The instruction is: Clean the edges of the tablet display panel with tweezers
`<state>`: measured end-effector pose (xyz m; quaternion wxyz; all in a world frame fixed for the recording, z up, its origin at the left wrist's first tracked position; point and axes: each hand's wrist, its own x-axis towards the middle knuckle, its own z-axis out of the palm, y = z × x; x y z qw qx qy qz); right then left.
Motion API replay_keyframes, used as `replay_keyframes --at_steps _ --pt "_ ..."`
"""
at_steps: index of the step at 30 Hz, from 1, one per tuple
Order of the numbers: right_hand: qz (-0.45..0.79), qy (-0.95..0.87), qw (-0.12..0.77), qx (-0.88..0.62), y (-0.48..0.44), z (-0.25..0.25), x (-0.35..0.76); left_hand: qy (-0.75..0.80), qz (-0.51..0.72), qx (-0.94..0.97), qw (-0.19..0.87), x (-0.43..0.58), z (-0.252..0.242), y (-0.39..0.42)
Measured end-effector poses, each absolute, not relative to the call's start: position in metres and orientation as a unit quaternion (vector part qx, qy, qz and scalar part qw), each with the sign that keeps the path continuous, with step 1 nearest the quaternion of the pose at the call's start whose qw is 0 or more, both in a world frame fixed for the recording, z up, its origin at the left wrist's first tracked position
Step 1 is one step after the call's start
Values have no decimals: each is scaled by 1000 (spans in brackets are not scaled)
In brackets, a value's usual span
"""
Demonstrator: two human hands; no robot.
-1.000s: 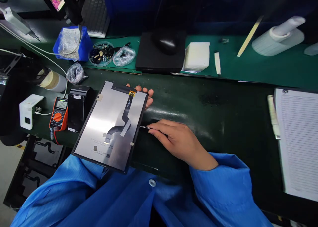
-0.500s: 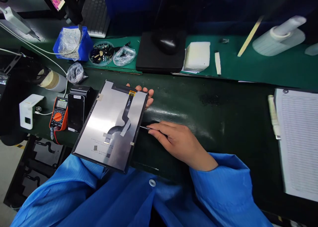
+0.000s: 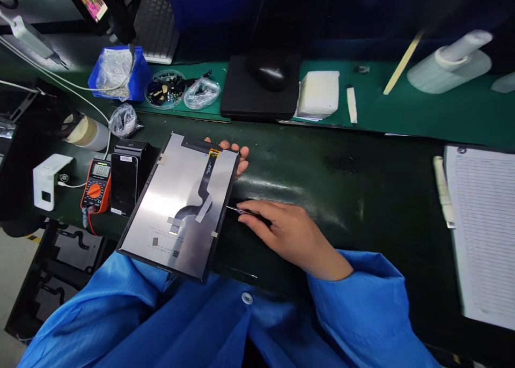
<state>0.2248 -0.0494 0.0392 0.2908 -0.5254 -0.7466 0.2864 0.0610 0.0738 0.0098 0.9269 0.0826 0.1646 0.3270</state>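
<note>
An LCD screen panel (image 3: 161,196) lies tilted across my left hand (image 3: 241,159), its silvery back facing up. Only the fingertips of that hand show past the panel's far right edge; the palm is hidden beneath. A dark ribbon cable (image 3: 204,183) curves over the panel's back, with a strip of tape across it. My right hand (image 3: 289,234) pinches slim metal tweezers (image 3: 241,211) between thumb and fingers. Their tip is at the panel's right edge; whether it touches I cannot tell.
To the left are an orange multimeter (image 3: 95,188), a black phone (image 3: 124,183) and a white plastic bracket (image 3: 48,180). Behind stand a blue bin (image 3: 139,73), a dish of small parts (image 3: 164,89) and a stack of white wipes (image 3: 318,94). A lined paper pad (image 3: 486,239) lies at right.
The fingers of my right hand have shifted slightly on the tweezers, showing more of them. The panel and my left hand stay almost the same; the whole view has moved a little.
</note>
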Motion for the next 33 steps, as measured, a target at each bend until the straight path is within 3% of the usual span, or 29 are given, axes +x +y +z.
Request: replay_keyframes --at_steps 33 --pt "288 -752 303 -510 -48 37 225 202 326 64 921 62 13 75"
